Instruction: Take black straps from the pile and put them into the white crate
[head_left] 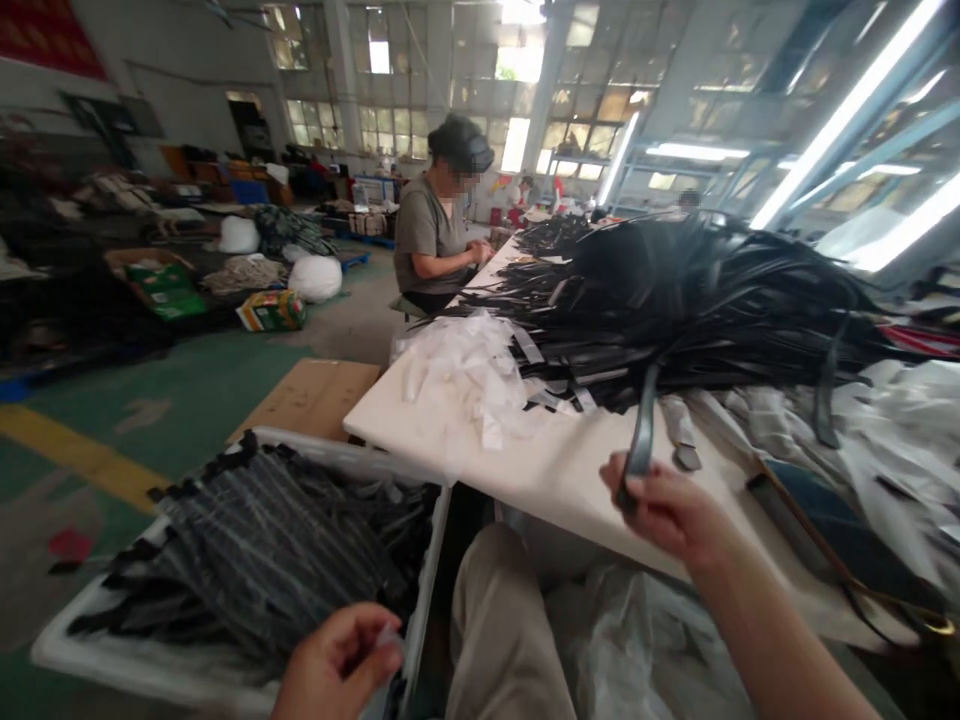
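Observation:
My right hand [667, 508] is raised over the white table [555, 480] and pinches the end of a black strap [641, 440] that stands upward. Behind it lies a large heap of black straps [660, 310], with a pile of white paper or fabric strips [465, 375] at its near left. My left hand [337, 665] is at the bottom edge, beside the rim of a white plastic crate [427, 590]. Its fingers pinch a small translucent scrap [390, 637]. The crate is heaped with bundled black straps [262, 550].
My beige-trousered leg [502, 630] sits between crate and table, beside white plastic sheeting [637, 640]. A seated co-worker [435, 225] works at the table's far end. A cardboard sheet [315, 398] lies behind the crate. Sacks and boxes cover the green factory floor beyond.

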